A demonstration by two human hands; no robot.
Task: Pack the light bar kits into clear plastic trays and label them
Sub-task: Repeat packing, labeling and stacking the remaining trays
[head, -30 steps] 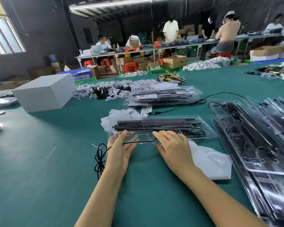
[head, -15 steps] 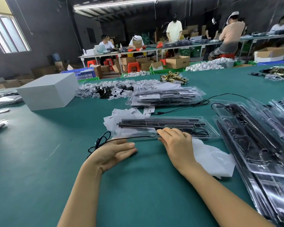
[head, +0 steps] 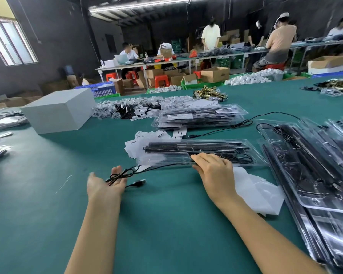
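Observation:
A clear plastic tray [head: 246, 153] holding black light bars lies on the green table in front of me. My right hand [head: 216, 173] rests flat on its near edge, fingers straight. A thin black cable [head: 162, 167] runs left out of the tray to a small coiled bundle [head: 121, 175]. That bundle lies across the straight fingers of my left hand [head: 103, 186], which is turned palm up. The cable's plug [head: 139, 183] hangs just right of that hand. Small white labels [head: 147, 135] are scattered behind the tray's left end.
A stack of packed trays [head: 200, 115] sits further back, and more trays [head: 315, 171] are piled at the right. A white sheet [head: 259, 192] lies under my right wrist. A white box [head: 59, 111] stands at back left. People work at tables beyond.
My left hand left the tray's near edge, moved left and toward me, turned palm up and picked up the coiled cable. My right hand stayed on the tray.

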